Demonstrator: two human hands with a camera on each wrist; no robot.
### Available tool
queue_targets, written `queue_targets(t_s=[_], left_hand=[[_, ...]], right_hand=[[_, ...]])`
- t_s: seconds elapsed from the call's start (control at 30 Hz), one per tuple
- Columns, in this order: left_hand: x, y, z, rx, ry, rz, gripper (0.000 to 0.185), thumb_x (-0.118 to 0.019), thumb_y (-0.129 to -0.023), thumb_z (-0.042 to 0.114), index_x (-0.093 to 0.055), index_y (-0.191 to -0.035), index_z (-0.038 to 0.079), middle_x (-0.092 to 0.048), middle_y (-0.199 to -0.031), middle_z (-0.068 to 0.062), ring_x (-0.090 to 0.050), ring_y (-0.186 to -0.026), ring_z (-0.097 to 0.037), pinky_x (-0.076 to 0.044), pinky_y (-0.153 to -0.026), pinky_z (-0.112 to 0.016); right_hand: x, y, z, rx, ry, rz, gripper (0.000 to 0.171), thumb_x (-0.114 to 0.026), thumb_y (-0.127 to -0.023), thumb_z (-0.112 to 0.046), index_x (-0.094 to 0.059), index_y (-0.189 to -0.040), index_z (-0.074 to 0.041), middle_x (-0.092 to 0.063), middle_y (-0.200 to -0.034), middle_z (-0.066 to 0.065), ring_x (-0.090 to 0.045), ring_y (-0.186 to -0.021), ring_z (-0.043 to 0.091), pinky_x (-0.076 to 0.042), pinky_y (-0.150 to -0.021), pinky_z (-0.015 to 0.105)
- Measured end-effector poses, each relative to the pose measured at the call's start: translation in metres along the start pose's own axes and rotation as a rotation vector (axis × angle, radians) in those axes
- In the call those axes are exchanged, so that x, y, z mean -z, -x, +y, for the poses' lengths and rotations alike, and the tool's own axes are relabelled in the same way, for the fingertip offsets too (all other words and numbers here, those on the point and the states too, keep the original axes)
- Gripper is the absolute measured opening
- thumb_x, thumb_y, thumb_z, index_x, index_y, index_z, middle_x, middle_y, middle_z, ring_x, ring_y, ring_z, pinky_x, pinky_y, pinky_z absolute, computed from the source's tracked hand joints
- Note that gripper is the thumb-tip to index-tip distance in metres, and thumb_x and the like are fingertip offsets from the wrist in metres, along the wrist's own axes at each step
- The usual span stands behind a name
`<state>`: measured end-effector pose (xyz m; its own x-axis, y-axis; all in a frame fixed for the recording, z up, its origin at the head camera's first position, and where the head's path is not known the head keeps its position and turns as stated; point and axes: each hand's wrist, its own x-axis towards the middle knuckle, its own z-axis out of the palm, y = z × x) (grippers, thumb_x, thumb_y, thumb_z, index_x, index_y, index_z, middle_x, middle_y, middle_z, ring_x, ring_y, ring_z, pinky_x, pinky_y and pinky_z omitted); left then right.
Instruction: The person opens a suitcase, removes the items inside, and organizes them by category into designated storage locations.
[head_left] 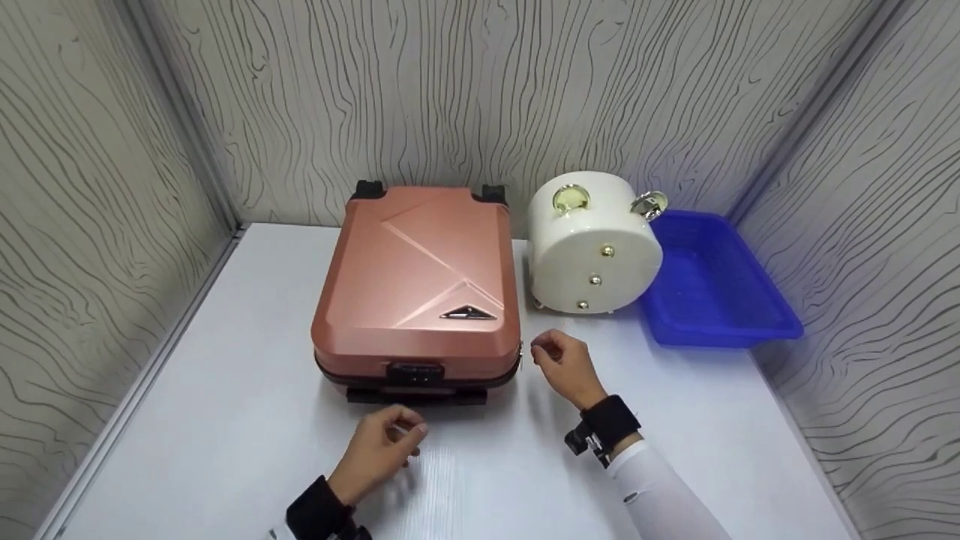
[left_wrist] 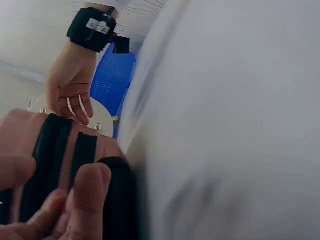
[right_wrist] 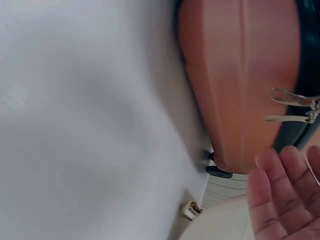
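- Head view has the case point(head_left: 420, 262) in the middle of the frame, lying flat on the table point(head_left: 247, 315), wheels point(head_left: 368, 190) towards the top and handle point(head_left: 405, 397) towards the bottom
- How far along, as I judge it: the case is closed wherever I can see its seam, with no gap showing; from these frames I can't tell whether that marks a start or a finish, nor how much work is left
- Right hand point(head_left: 568, 367), right of centre, is just beside the case's right edge, near the pulls point(right_wrist: 295, 107); fingers loosely bent, and I see no grip on anything
- Left hand point(head_left: 381, 448), lower centre, hangs below the handle, half curled, thumb near forefinger; it seems to hold nothing
- Looks: glossy rose-pink shell, raised angular lines, a small dark triangular badge point(head_left: 469, 313) low on its right, a black lock point(head_left: 416, 373) on the near edge
- On my right wrist feed the pulls are slim metal tabs at the right edge, standing off a dark band, apart from the fingertips point(right_wrist: 266, 157) below
- A white box point(head_left: 577, 259) with gold studs stands right of centre, a blue tub point(head_left: 697, 292) beyond it at far right
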<state>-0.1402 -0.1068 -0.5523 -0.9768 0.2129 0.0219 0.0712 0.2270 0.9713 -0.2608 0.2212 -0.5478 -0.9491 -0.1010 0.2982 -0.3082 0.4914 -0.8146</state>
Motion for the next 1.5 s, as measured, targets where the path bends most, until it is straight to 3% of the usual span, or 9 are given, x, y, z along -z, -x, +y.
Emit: queue_targets(t_s=[0.07,0.17,0.27,0.4,0.6,0.77,1.03,1.3,1.5], left_hand=[[0.005,0.001,0.012,-0.21,-0.191,0.114,0.01,-0.079,-0.099,0.013,-0.073,-0.103,0.005,-0.07,-0.09,0.001,-0.064,-0.076,-0.004,-0.057,-0.064,-0.024],[0.019,-0.005,0.029,-0.49,-0.449,0.313,0.019,-0.088,-0.09,0.011,-0.073,-0.101,0.009,-0.065,-0.087,0.002,-0.059,-0.076,-0.007,-0.054,-0.065,-0.027],[0.039,-0.017,0.043,-0.634,-0.678,0.423,0.035,-0.094,-0.084,0.019,-0.074,-0.109,0.005,-0.066,-0.097,-0.006,-0.062,-0.087,-0.018,-0.055,-0.073,-0.035],[0.064,-0.035,0.053,-0.616,-0.907,0.396,0.052,-0.094,-0.085,0.033,-0.075,-0.125,0.005,-0.071,-0.125,-0.015,-0.065,-0.117,-0.035,-0.055,-0.098,-0.052],[0.072,-0.05,0.055,-0.523,-1.02,0.326,0.056,-0.085,-0.094,0.041,-0.074,-0.136,0.004,-0.072,-0.141,-0.02,-0.062,-0.137,-0.044,-0.047,-0.117,-0.064],[0.073,-0.055,0.056,-0.553,-1.013,0.368,0.049,-0.085,-0.094,0.04,-0.079,-0.127,0.004,-0.077,-0.131,-0.018,-0.069,-0.129,-0.042,-0.053,-0.113,-0.059],[0.078,-0.058,0.062,-0.619,-1.144,0.366,0.07,-0.098,-0.073,0.053,-0.081,-0.122,0.006,-0.08,-0.122,-0.012,-0.074,-0.114,-0.035,-0.062,-0.093,-0.051],[0.08,-0.058,0.055,-0.719,-1.209,0.407,0.067,-0.093,-0.079,0.055,-0.081,-0.121,0.004,-0.081,-0.12,-0.014,-0.077,-0.112,-0.037,-0.065,-0.089,-0.051],[0.082,-0.059,0.052,-0.761,-1.225,0.415,0.067,-0.091,-0.081,0.057,-0.082,-0.121,0.003,-0.082,-0.119,-0.014,-0.078,-0.11,-0.038,-0.067,-0.082,-0.051]], right_hand=[[-0.002,0.004,0.0,-0.011,0.019,-0.029,0.006,-0.071,-0.093,0.002,-0.077,-0.094,0.002,-0.076,-0.083,0.009,-0.065,-0.072,0.007,-0.054,-0.071,0.021],[-0.007,0.007,-0.001,-0.009,0.028,-0.059,0.01,-0.073,-0.09,0.0,-0.08,-0.098,0.0,-0.08,-0.089,0.01,-0.071,-0.079,0.013,-0.057,-0.075,0.022],[-0.012,0.008,-0.003,-0.019,-0.016,-0.06,0.015,-0.075,-0.09,0.002,-0.081,-0.103,0.0,-0.082,-0.097,0.014,-0.076,-0.087,0.022,-0.059,-0.079,0.023],[-0.015,0.009,-0.001,-0.018,-0.063,-0.057,0.012,-0.075,-0.094,0.005,-0.081,-0.104,0.003,-0.081,-0.094,0.018,-0.076,-0.082,0.02,-0.057,-0.076,0.021],[-0.019,0.02,0.007,0.121,0.092,-0.04,0.01,-0.067,-0.101,0.004,-0.078,-0.1,0.003,-0.077,-0.087,0.015,-0.066,-0.076,0.01,-0.055,-0.069,0.025],[-0.019,0.028,0.009,0.269,0.28,0.01,0.01,-0.068,-0.101,0.005,-0.074,-0.095,0.0,-0.076,-0.085,0.009,-0.067,-0.074,0.015,-0.058,-0.067,0.034],[-0.013,0.04,0.0,0.419,0.513,0.026,0.009,-0.071,-0.098,0.007,-0.071,-0.094,-0.001,-0.076,-0.081,0.012,-0.075,-0.072,0.023,-0.061,-0.063,0.037],[-0.018,0.06,-0.015,0.538,0.599,0.044,0.01,-0.076,-0.091,0.009,-0.072,-0.094,0.0,-0.072,-0.073,0.009,-0.071,-0.064,0.019,-0.057,-0.057,0.031],[-0.032,0.077,-0.033,0.633,0.698,-0.035,0.01,-0.076,-0.091,0.008,-0.071,-0.098,0.002,-0.066,-0.066,0.005,-0.063,-0.055,0.012,-0.051,-0.05,0.027]])
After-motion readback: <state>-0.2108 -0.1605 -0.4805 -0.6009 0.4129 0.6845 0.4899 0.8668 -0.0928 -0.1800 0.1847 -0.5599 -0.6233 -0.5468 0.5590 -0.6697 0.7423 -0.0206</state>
